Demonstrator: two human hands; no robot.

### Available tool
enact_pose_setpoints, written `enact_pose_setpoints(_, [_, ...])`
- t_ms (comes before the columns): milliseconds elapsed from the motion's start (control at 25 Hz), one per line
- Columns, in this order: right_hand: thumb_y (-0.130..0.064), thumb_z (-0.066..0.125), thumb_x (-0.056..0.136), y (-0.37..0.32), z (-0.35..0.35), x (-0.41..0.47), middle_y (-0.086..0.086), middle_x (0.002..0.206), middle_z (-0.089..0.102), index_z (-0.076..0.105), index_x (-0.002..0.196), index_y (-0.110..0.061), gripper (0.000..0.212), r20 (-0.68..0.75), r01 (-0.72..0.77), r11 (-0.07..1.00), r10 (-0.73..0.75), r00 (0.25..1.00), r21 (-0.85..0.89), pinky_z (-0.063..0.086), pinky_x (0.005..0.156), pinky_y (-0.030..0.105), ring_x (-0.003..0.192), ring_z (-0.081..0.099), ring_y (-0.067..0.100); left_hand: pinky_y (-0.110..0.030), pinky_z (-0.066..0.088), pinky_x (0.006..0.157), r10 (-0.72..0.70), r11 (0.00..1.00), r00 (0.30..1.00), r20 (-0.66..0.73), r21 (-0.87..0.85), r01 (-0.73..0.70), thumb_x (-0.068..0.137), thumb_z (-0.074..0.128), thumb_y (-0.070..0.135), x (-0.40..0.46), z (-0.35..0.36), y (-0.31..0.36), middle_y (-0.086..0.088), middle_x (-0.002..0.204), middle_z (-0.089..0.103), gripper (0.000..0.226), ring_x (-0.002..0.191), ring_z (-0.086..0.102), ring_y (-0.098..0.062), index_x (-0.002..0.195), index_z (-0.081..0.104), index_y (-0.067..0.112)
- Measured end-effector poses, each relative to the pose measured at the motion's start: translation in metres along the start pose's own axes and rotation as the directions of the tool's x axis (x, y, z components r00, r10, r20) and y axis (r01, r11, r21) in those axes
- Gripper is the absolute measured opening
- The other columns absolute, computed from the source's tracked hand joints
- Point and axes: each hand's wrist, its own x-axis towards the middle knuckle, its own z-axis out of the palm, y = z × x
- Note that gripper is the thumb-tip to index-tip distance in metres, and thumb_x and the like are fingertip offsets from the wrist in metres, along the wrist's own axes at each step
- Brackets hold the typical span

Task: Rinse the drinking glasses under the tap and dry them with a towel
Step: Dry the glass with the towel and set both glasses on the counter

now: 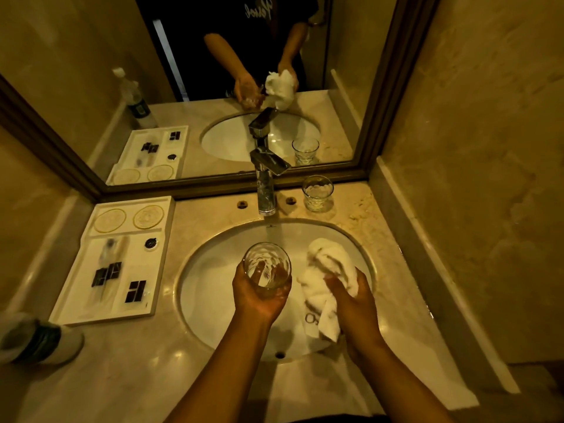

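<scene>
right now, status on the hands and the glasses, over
Left hand holds a glass over the sink. Right hand grips the towel beside it. Second glass upright by the tap. Nothing in the way.

Over the sink (195, 288) the left hand (259, 297) holds a glass (267, 268), the right hand (354, 297) a towel (329, 264) just beside it; behind stands the tap (267, 184), a second glass (317, 192) to its right, a tray (76, 303) left
</scene>
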Motion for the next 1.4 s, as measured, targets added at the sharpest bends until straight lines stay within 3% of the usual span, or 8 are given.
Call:
enact_pose_setpoints(120, [-0.037, 0.071, 0.086, 0.01, 0.011, 0.006, 0.004, 0.118, 0.07, 0.057, 0.13, -0.026, 0.047, 0.037, -0.183, 0.961, 0.179, 0.983, 0.206, 0.055, 0.093, 0.048, 0.105, 0.068, 0.025, -0.046, 0.054, 0.079, -0.02, 0.99, 1.0, 0.011, 0.139, 0.019, 0.088, 0.063, 0.056, 0.0, -0.006, -0.013, -0.02, 0.119, 0.069, 0.048, 0.114, 0.064, -0.036, 0.112, 0.069, 0.015])
enact_pose_setpoints(280, [-0.059, 0.077, 0.068, 0.011, 0.013, 0.014, 0.009, 0.112, 0.074, 0.065, 0.123, -0.022, 0.067, 0.113, -0.332, 0.895, 0.312, 0.943, 0.298, 0.056, 0.09, 0.05, 0.103, 0.07, 0.032, -0.049, 0.054, 0.093, 0.074, 0.918, 0.992, 0.101, 0.381, -0.108, 0.097, 0.049, 0.06, -0.007, -0.008, -0.023, -0.02, 0.121, 0.071, 0.056, 0.114, 0.067, -0.037, 0.122, 0.065, 0.012])
enact_pose_setpoints(360, [-0.063, 0.079, 0.064, 0.007, 0.007, 0.016, 0.012, 0.119, 0.07, 0.065, 0.126, -0.02, 0.077, 0.191, -0.375, 0.862, 0.327, 0.926, 0.342, 0.06, 0.08, 0.043, 0.109, 0.067, 0.033, -0.042, 0.058, 0.084, 0.241, 0.77, 0.96, 0.14, 0.575, -0.277, 0.103, 0.044, 0.049, -0.011, -0.009, -0.019, -0.013, 0.116, 0.072, 0.039, 0.106, 0.07, -0.028, 0.114, 0.065, 0.019])
enact_pose_setpoints(600, [-0.036, 0.053, 0.095, -0.015, -0.008, 0.016, 0.008, 0.091, 0.074, 0.068, 0.103, -0.014, 0.027, 0.386, -0.444, 0.77, 0.278, 0.88, 0.458, 0.06, 0.067, 0.037, 0.076, 0.072, 0.023, -0.012, 0.053, 0.074, 0.329, 0.287, 0.77, 0.547, 0.719, -0.633, 0.111, 0.031, 0.027, -0.027, -0.005, -0.013, 0.005, 0.117, 0.068, 0.03, 0.095, 0.068, 0.007, 0.127, 0.056, 0.02])
enact_pose_setpoints(760, [-0.031, 0.073, 0.081, -0.031, -0.011, 0.017, 0.013, 0.11, 0.072, 0.07, 0.115, -0.007, 0.042, 0.446, -0.541, 0.609, 0.319, 0.836, 0.58, 0.061, 0.077, 0.039, 0.093, 0.072, 0.028, -0.009, 0.052, 0.074, 0.216, 0.256, 0.735, 0.642, 0.689, -0.678, 0.106, 0.045, 0.012, -0.039, 0.008, -0.009, 0.011, 0.115, 0.068, 0.025, 0.095, 0.068, 0.008, 0.126, 0.057, 0.024])
enact_pose_setpoints(960, [-0.042, 0.046, 0.096, -0.031, -0.015, 0.022, 0.013, 0.14, 0.056, 0.053, 0.139, -0.009, 0.055, 0.405, -0.513, 0.537, 0.314, 0.858, 0.67, 0.03, 0.117, 0.043, 0.133, 0.049, 0.029, -0.02, 0.057, 0.073, -0.098, 0.237, 0.763, 0.639, 0.759, -0.606, 0.07, 0.074, -0.004, -0.031, 0.01, 0.002, 0.005, 0.129, 0.064, 0.086, 0.112, 0.067, -0.011, 0.14, 0.041, 0.032])
enact_pose_setpoints(1200, [-0.039, 0.058, 0.089, -0.033, -0.027, 0.012, 0.006, 0.095, 0.075, 0.068, 0.112, -0.014, 0.036, 0.285, -0.392, 0.651, 0.269, 0.92, 0.651, 0.061, 0.071, 0.037, 0.08, 0.073, 0.022, -0.047, 0.059, 0.095, -0.086, 0.132, 0.738, 0.669, 0.742, -0.658, 0.054, 0.096, 0.021, 0.002, 0.021, 0.002, -0.003, 0.124, 0.063, 0.092, 0.113, 0.066, -0.017, 0.131, 0.048, 0.037])
enact_pose_setpoints(1400, [-0.042, 0.055, 0.09, -0.005, -0.049, 0.017, 0.011, 0.132, 0.064, 0.065, 0.13, -0.014, 0.049, 0.201, -0.352, 0.5, 0.331, 0.922, 0.791, 0.051, 0.098, 0.046, 0.118, 0.064, 0.029, -0.032, 0.056, 0.096, 0.024, 0.087, 0.718, 0.696, 0.714, -0.695, 0.064, 0.093, 0.004, 0.047, 0.054, -0.023, 0.004, 0.127, 0.064, 0.094, 0.115, 0.063, -0.013, 0.141, 0.045, 0.028])
